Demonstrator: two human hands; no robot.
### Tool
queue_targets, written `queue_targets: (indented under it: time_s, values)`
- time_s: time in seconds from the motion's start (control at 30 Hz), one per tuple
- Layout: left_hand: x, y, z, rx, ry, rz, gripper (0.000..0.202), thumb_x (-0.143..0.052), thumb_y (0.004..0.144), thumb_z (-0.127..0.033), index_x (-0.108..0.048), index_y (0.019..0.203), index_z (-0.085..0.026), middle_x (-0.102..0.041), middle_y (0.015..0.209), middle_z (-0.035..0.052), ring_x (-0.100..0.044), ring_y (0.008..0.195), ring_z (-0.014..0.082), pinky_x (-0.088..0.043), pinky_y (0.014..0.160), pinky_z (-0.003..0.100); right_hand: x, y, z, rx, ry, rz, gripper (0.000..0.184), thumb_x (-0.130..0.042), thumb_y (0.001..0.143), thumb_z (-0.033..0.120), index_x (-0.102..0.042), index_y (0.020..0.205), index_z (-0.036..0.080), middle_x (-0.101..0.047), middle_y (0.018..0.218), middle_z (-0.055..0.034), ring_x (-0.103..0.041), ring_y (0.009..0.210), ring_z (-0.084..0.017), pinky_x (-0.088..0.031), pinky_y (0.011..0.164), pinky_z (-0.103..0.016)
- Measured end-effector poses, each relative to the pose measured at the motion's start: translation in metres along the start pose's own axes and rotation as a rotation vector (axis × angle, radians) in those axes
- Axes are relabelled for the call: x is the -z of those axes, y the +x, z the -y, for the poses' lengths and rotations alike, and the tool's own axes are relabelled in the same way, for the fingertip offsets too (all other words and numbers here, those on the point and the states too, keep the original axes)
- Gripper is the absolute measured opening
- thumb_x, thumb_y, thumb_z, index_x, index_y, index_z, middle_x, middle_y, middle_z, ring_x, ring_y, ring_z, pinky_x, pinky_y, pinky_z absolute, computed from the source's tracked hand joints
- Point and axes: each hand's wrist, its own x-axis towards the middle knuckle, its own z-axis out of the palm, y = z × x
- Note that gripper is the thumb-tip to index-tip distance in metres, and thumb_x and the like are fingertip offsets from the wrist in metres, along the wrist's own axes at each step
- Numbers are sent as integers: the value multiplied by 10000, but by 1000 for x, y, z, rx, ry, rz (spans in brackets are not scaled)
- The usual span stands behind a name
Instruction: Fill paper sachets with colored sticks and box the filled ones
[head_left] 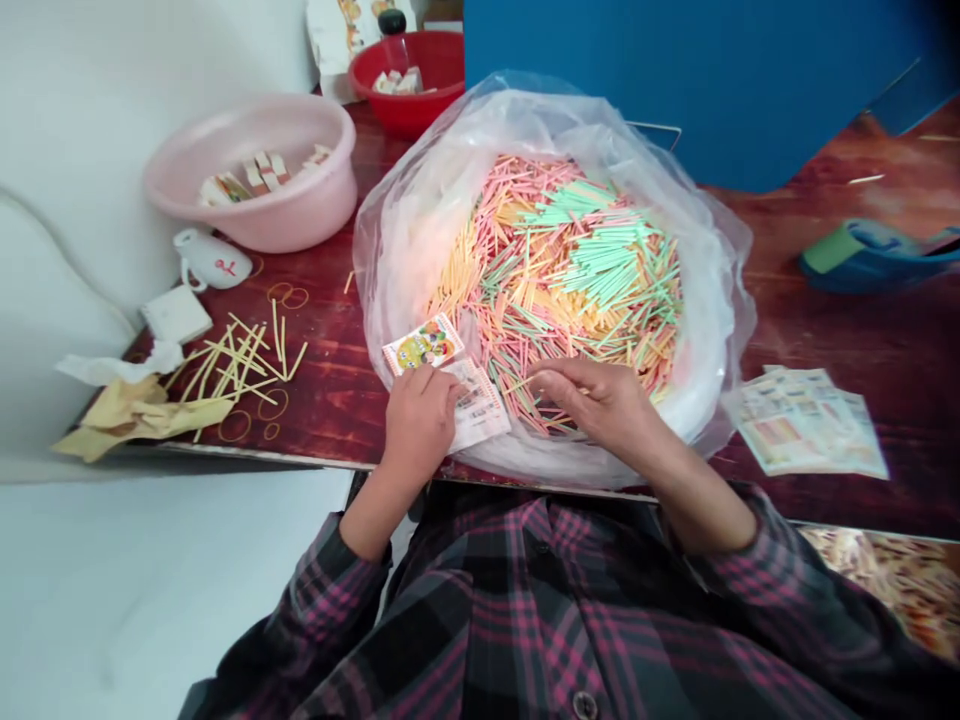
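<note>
Sticks (570, 280): thin, pink, yellow and green, heaped loose in clear plastic bag (397, 250); bag sits open on surface (750, 330), near edge by the hands.

Handling: sticks look light, stiff and smooth. Likely to slide and spill from a loose pinch; single ones may snap if bent.

Hold point: small bundle, pinched mid-length. Green clusters at the far side lie more aligned, so probably easier to gather.

Printed cards (480, 405): two or so, overlapping, at bag's near-left edge. Top one has a cartoon print. Likely light and floppy; best held by the edges.

Left grip (420, 420): closed over cards, fingers on top, holding them against the bag edge.

Right grip (592, 400): half-curled, fingertips down among sticks at the near edge. Cannot tell if it has any.

Around: pink basin (251, 175) and red basin (409, 85) hold printed packs; white jug (210, 260) beside pink basin; loose yellow sticks (240, 365) and rubber bands (281, 295) left of bag; crumpled paper (131, 415) at surface's left corner; printed sheets (806, 420) fanned right of bag.

In the way: bunched bag film at the near rim may catch fingers. Cards overlap the bag edge by right grip's reach.
</note>
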Motion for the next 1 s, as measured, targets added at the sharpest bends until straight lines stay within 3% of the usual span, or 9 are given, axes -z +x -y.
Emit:
queue_targets:
  time_s: [0.13,0.27,0.4,0.47,0.53,0.63,0.8,0.9,1.0]
  values:
    - [11,9,-24,-144,-107,-150,163,-564,1022,-259,-661,903,-204,-693,861,50,-625,871,215,-470,811,369,-15,8,13,-153,171,210,571,-568,918,679,-676,668,178,-581,582,12,-555,597,-135,-396,567,-266]
    - [7,17,-42,-174,-300,-216,48,-603,1000,-228,-647,984,-216,-714,1112,69,-637,1111,223,-488,1014,407,-17,0,8,-301,497,152,484,-728,794,667,-719,797,183,-615,643,26,-529,573,-108,-403,546,-248]
    - [1,22,-47,81,-572,-71,297,-655,971,-389,-587,1205,-219,-651,1323,123,-610,1265,267,-496,1071,453,-14,-15,-2,-311,580,-29,372,-770,797,581,-736,787,211,-606,606,39,-506,560,-110,-441,567,-262]
    - [0,23,-48,237,-788,73,416,-665,955,-417,-526,1303,-236,-701,1176,83,-682,1095,236,-557,951,403,-14,-21,-5,-276,613,-98,341,-795,781,562,-735,791,226,-639,639,32,-541,594,-125,-491,611,-283]
    - [0,24,-50,356,-1000,231,406,-649,954,-388,-508,1311,-256,-710,997,25,-696,874,187,-574,796,333,-16,-25,-7,-254,677,-155,336,-834,743,542,-723,845,243,-677,701,31,-579,629,-134,-531,638,-293]
    - [0,24,-55,449,-1165,328,332,-656,931,-371,-551,1223,-254,-693,903,-2,-658,749,159,-542,687,289,-20,-30,-10,-252,769,-225,384,-874,709,505,-646,902,263,-677,715,57,-602,623,-126,-554,618,-276]
    - [2,24,-60,453,-1145,334,229,-647,929,-374,-633,1103,-225,-698,863,-9,-622,709,144,-490,636,264,-25,-38,-16,-229,716,-277,380,-842,766,481,-584,958,278,-636,636,95,-592,561,-113,-573,614,-267]
    - [6,29,-58,321,-1015,357,166,-650,940,-359,-701,996,-211,-711,837,-5,-632,732,148,-506,680,275,-22,-38,-15,-143,594,-243,304,-782,826,491,-600,914,264,-670,677,69,-616,580,-116,-554,601,-259]
    - [9,34,-56,161,-921,294,192,-621,973,-347,-725,891,-208,-745,890,32,-681,845,176,-548,797,318,-3,-33,-18,-29,358,-102,224,-681,919,468,-650,896,248,-702,719,34,-655,642,-130,-545,632,-261]
